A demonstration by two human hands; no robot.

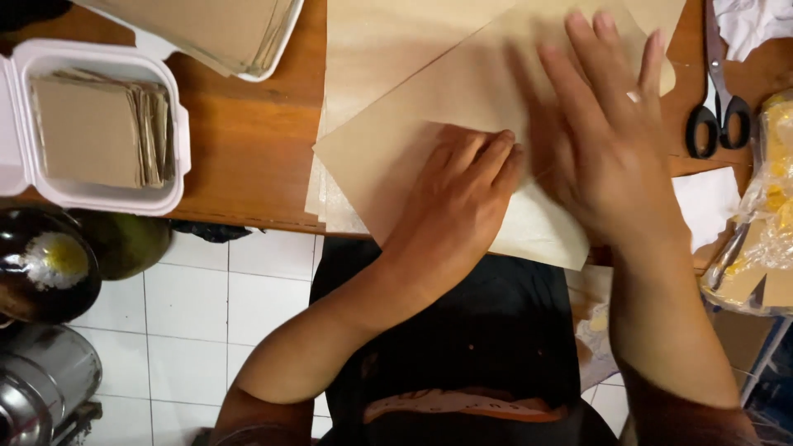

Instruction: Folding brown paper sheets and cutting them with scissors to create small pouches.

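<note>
A sheet of brown paper lies turned at an angle on the wooden table, its lower corner hanging a little past the table's near edge, and both hands rest on top of it. The left hand lies palm down near the sheet's middle, fingers close together and slightly bent, pressing the paper flat rather than gripping it. The right hand is spread wide and flat just beside it, to the sheet's right half, fingers fanned toward the far edge, a ring on one finger; it holds nothing and only presses down. The two hands nearly touch where the left fingertips meet the base of the right palm. Under the sheet lies a stack of more brown paper, running away toward the far side. Left of the sheet, well apart, an open white foam box holds a pile of folded brown paper squares; behind it a second white tray carries another brown stack. Right of the sheet, a pair of black-handled scissors lies on the table, with crumpled white paper beyond them and a white slip nearer. Farther right, at the table's edge, a clear plastic bag holds something yellow.
</note>
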